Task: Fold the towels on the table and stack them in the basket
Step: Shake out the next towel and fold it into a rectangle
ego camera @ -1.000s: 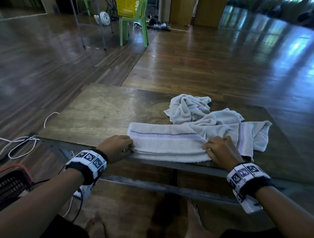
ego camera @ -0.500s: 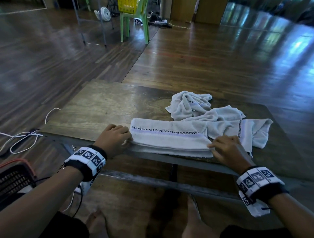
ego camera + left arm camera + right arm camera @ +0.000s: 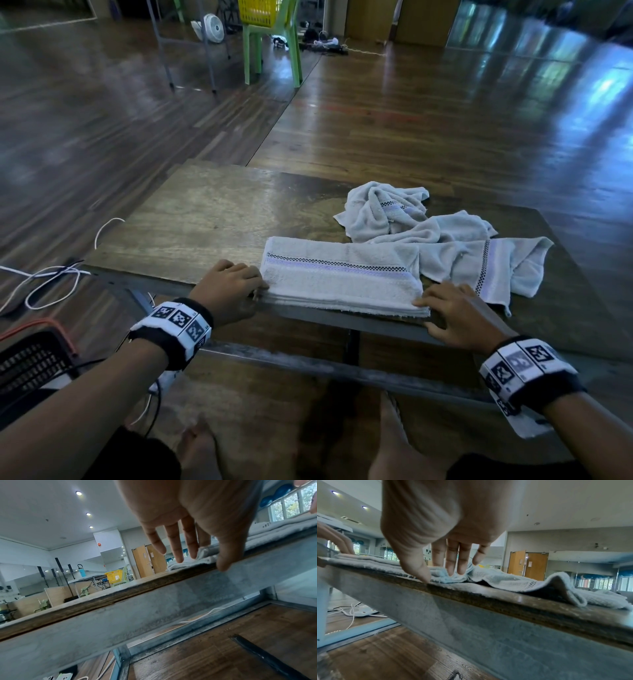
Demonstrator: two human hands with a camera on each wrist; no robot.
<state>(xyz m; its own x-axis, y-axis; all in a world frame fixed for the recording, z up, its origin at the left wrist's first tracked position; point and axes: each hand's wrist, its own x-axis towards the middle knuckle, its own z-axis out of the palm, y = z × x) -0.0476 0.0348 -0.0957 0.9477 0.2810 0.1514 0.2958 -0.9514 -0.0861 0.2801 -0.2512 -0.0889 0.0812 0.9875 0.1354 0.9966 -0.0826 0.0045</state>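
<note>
So far one towel is folded into a long strip (image 3: 342,277) along the near edge of the table (image 3: 212,219), lying between the two hands; it looks to need another fold across before it goes in. The left hand (image 3: 229,287) rests at its left end and the right hand (image 3: 455,311) at its right end, both with loose, nearly straight fingers touching the cloth, thumbs down on the table's lip, gripping nothing. Beyond the right hand two crumpled towels (image 3: 445,240) wait unfolded. A dark basket (image 3: 30,366) sits low, outside the left wrist; nothing shows in it.
</note>
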